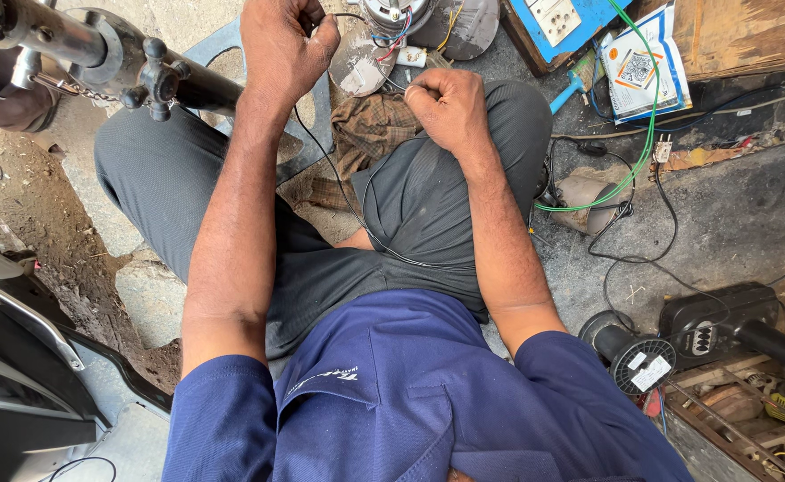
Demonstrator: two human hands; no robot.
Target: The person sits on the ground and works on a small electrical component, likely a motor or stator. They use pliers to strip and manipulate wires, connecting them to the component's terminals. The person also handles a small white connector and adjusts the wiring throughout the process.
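I sit cross-legged on the ground in grey trousers. My left hand (283, 40) is raised near the top of the view, fingers closed around a thin black wire (349, 201) that loops down across my lap. My right hand (448, 105) is a fist resting on my right knee, pinching the other end of the same wire. Just beyond both hands sits a small electric motor (392, 13) with red, blue and yellow leads, on a round metal plate (358, 64). A brown checked cloth (365, 134) lies between my knees.
A metal pipe with a cross-handled valve (156, 80) juts in from the upper left. To the right lie a green wire (642, 147), a blue switch board (557, 22), a printed packet (642, 67), a black wire spool (638, 357), a black power tool (722, 326) and a wooden tool tray (749, 411).
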